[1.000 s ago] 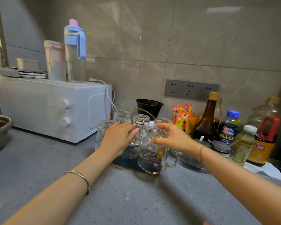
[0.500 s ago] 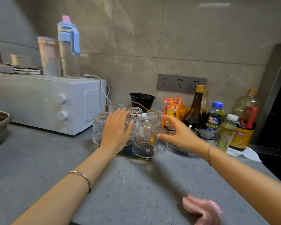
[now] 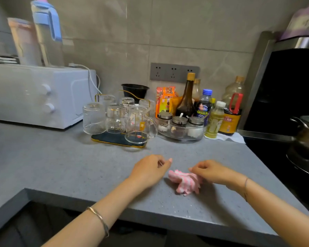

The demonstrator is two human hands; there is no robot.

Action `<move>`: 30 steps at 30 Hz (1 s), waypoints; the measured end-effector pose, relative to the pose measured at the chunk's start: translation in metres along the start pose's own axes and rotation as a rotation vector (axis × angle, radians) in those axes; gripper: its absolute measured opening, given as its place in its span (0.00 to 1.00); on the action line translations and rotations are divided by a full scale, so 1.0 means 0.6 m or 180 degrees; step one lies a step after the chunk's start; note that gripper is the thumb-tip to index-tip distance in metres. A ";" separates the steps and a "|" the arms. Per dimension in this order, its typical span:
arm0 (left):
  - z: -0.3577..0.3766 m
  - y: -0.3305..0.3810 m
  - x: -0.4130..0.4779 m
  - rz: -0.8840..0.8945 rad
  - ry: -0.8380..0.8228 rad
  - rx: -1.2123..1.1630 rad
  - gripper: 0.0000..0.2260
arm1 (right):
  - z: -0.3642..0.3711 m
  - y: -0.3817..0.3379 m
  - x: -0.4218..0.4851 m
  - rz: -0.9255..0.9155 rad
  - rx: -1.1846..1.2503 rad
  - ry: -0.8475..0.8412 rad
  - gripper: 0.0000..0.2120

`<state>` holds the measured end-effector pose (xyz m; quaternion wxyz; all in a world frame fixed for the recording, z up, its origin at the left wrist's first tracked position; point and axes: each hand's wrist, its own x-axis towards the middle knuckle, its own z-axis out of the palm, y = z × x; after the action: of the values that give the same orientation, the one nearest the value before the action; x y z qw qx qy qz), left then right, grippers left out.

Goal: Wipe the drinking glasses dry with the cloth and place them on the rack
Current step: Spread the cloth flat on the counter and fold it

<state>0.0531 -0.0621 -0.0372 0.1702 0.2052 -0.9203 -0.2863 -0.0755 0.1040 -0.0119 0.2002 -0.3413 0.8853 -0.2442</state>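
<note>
Several clear drinking glasses stand upside down on the dark, gold-rimmed rack [image 3: 108,139] at the back of the grey counter. A ribbed glass [image 3: 94,116] is at the rack's left, a handled glass mug [image 3: 138,126] at its front right. A crumpled pink striped cloth [image 3: 185,183] lies near the counter's front edge. My left hand [image 3: 149,168] hovers just left of the cloth, fingers loosely curled and holding nothing. My right hand [image 3: 208,170] sits at the cloth's upper right edge with loosely curled fingers; I cannot tell whether it touches the cloth.
A white oven [image 3: 34,94] stands left of the rack. A glass bowl of spice jars [image 3: 181,135] and several bottles [image 3: 187,98] crowd the right of the rack. A stove with a dark pan [image 3: 307,138] is at the far right. The counter's front edge [image 3: 168,214] runs below my hands.
Both hands have let go of the glasses on the rack and pulled back toward the counter's front, ending on either side of the pink cloth. The view has tilted down.
</note>
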 end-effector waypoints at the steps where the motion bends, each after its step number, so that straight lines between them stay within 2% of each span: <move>1: 0.008 0.004 -0.004 -0.0055 -0.0113 -0.0021 0.16 | 0.003 0.006 -0.005 0.0035 -0.0132 0.0008 0.13; 4: 0.026 0.020 -0.023 0.0054 -0.0110 -0.0186 0.12 | 0.011 0.017 -0.025 0.0001 -0.0180 0.0157 0.11; 7: 0.024 0.037 -0.049 0.0690 0.0298 -0.0258 0.11 | 0.014 0.021 -0.041 -0.0008 0.0477 0.0378 0.09; 10: 0.024 0.053 -0.072 0.1299 0.0089 -0.0086 0.11 | 0.016 0.023 -0.058 0.0070 0.1328 0.0323 0.07; 12: 0.031 0.055 -0.079 0.1207 -0.0111 0.0500 0.15 | 0.018 0.023 -0.069 0.0018 0.1850 0.0331 0.03; 14: 0.041 0.049 -0.082 0.0995 -0.0092 0.0669 0.19 | 0.018 0.031 -0.080 -0.0059 0.2040 0.0401 0.06; 16: 0.050 0.048 -0.087 0.0808 -0.0009 0.0475 0.21 | 0.020 0.036 -0.087 -0.0120 0.2211 0.0397 0.09; 20: 0.057 0.072 -0.091 0.0566 0.0271 -0.0271 0.16 | 0.016 0.027 -0.095 -0.0326 0.3259 0.0367 0.09; 22: 0.053 0.085 -0.090 0.0567 0.0402 -0.0516 0.14 | 0.009 0.016 -0.096 -0.0519 0.3455 0.0322 0.08; 25: 0.037 0.093 -0.079 0.0543 0.0364 -0.1155 0.06 | -0.003 0.003 -0.097 -0.0753 0.3339 0.0429 0.07; 30: 0.007 0.099 -0.073 0.0566 -0.0163 -0.1775 0.11 | -0.022 -0.007 -0.102 -0.1077 0.3089 0.0640 0.06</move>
<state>0.0724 0.0051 -0.0137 0.2212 0.0618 -0.8245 -0.5172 -0.0380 0.1482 0.0128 0.2070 -0.3224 0.6176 -0.6869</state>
